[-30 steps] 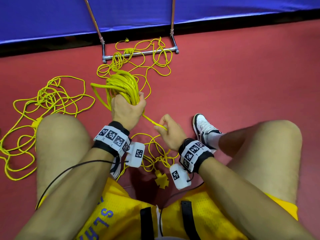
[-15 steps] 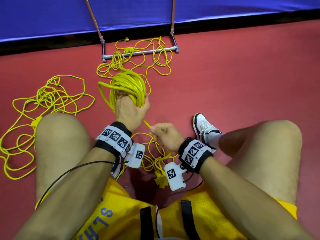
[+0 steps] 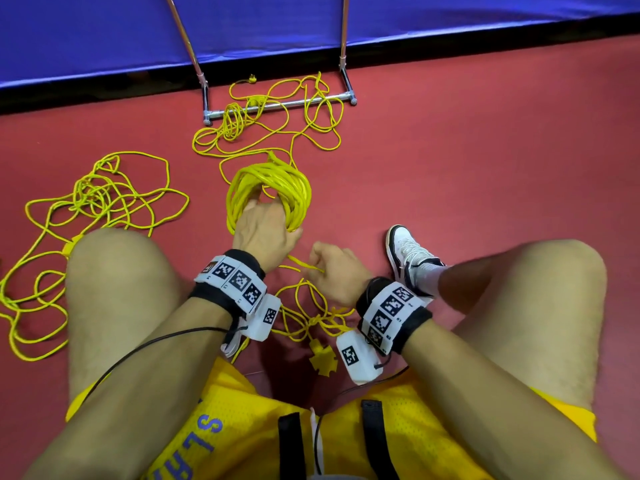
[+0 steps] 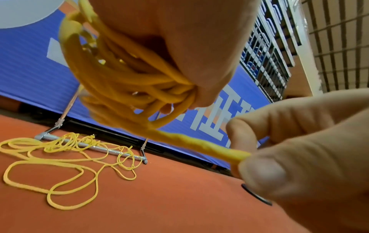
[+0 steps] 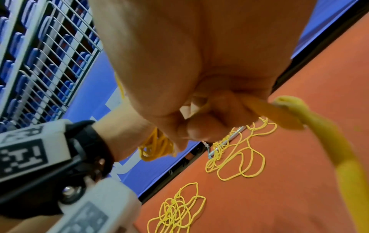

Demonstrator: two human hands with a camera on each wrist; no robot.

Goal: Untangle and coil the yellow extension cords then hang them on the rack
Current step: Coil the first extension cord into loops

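Observation:
My left hand (image 3: 264, 227) grips a thick coil of yellow cord (image 3: 273, 188) above the red floor; the left wrist view shows the coil (image 4: 127, 82) bunched under my palm. A free strand (image 4: 199, 144) runs from the coil to my right hand (image 3: 334, 271), which pinches it between thumb and fingers (image 4: 259, 170). In the right wrist view my right hand (image 5: 199, 123) is curled round the strand (image 5: 279, 115). More of this cord lies tangled between my legs (image 3: 311, 317), ending in a yellow multi-outlet plug (image 3: 323, 361). The rack's base bar (image 3: 284, 105) lies ahead.
A second loose tangle of yellow cord (image 3: 104, 202) spreads on the floor at the left. A third tangle (image 3: 277, 123) is draped over the rack's base bar. A blue padded barrier (image 3: 104, 29) runs behind the rack. My knees flank my hands; my shoe (image 3: 407, 254) is at the right.
My left hand has turned the coil so its loop now faces up and sits farther right. My right hand has moved left and closer to the left hand along the strand.

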